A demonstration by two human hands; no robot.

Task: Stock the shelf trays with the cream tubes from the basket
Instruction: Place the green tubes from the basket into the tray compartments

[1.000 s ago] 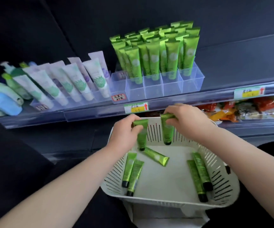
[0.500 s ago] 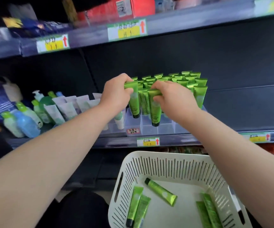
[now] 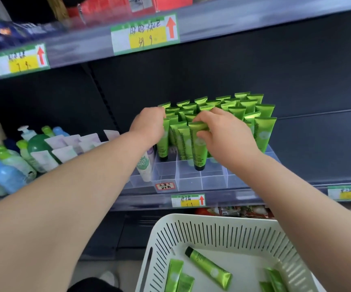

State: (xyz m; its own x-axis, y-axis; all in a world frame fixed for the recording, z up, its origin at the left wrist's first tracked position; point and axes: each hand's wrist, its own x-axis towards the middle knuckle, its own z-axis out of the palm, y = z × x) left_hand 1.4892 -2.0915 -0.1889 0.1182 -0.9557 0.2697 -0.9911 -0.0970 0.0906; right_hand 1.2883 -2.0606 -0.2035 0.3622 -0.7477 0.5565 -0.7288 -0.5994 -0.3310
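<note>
Tube (image 3: 197,146) pinched in right hand (image 3: 227,138), cap over tray (image 3: 191,182).

Glossy, metallic-green plastic on the cream tubes (image 3: 223,114) at frame centre, each catching light along its crimped top, with black caps that look matt. They stand in a clear, smooth plastic tray (image 3: 191,178), see-through dividers and all. Lower right, the white basket (image 3: 212,230) is matt moulded plastic with slotted walls. Paper price labels (image 3: 145,34) sit behind a shiny clear strip on the shelf edge. Left of frame, smooth plastic bottles (image 3: 8,175), softly glossy.
</note>
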